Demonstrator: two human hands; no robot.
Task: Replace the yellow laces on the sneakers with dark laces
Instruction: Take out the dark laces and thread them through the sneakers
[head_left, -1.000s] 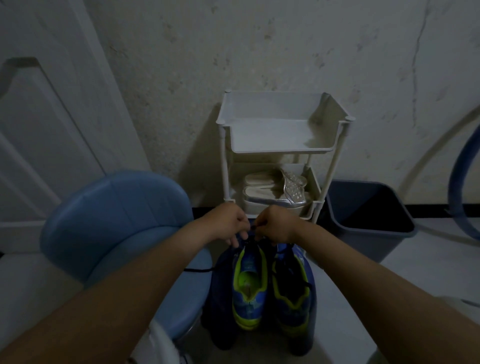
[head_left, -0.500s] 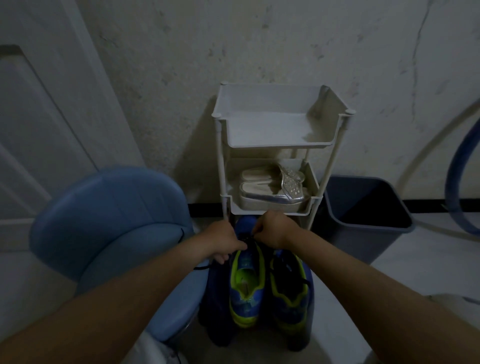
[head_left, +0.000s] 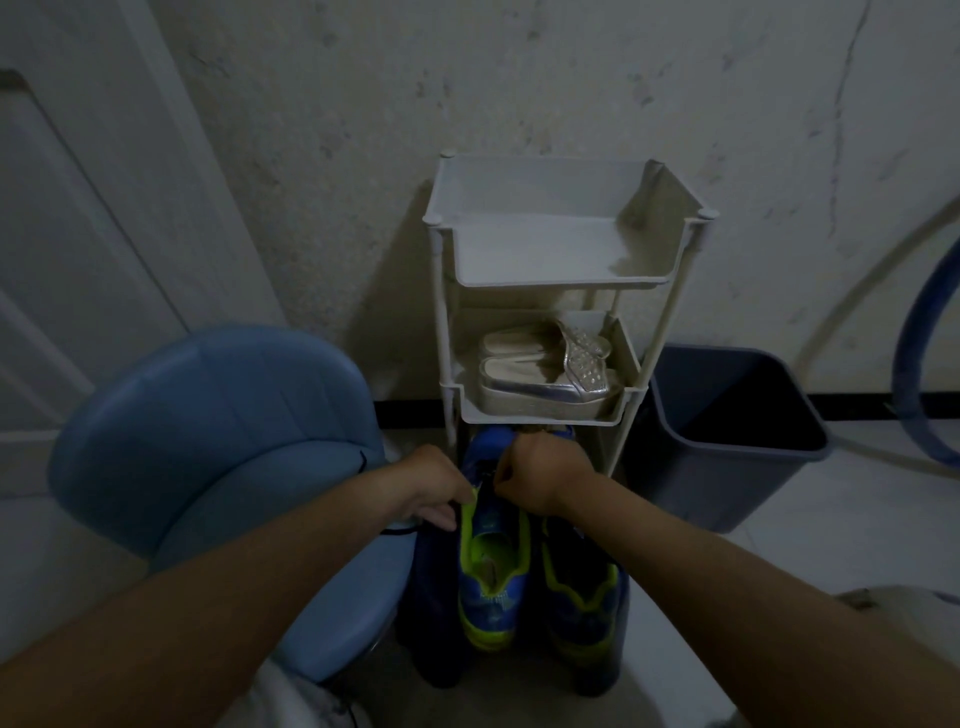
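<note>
Nearest the body, a pair of blue sneakers (head_left: 582, 587) side by side, heels close, toes toward the rack. At the throat of the left sneaker (head_left: 493, 582), both hands. Left hand (head_left: 431, 491) curled at the yellow-green collar, pinching a dark lace (head_left: 397, 529) trailing off left across the blue chair (head_left: 208, 426). Right hand (head_left: 540, 475) fisted tight over the eyelets, apparently pinching the other end, though too dim to confirm. Compared with a second ago, both lower and closer to the shoe, no longer raised above it. Probably one pull finished and the next eyelet under way. No yellow lace to be seen. Behind, a white rack (head_left: 654, 312) with silver sandals (head_left: 545, 371), and a grey bin (head_left: 675, 467) to its right.
</note>
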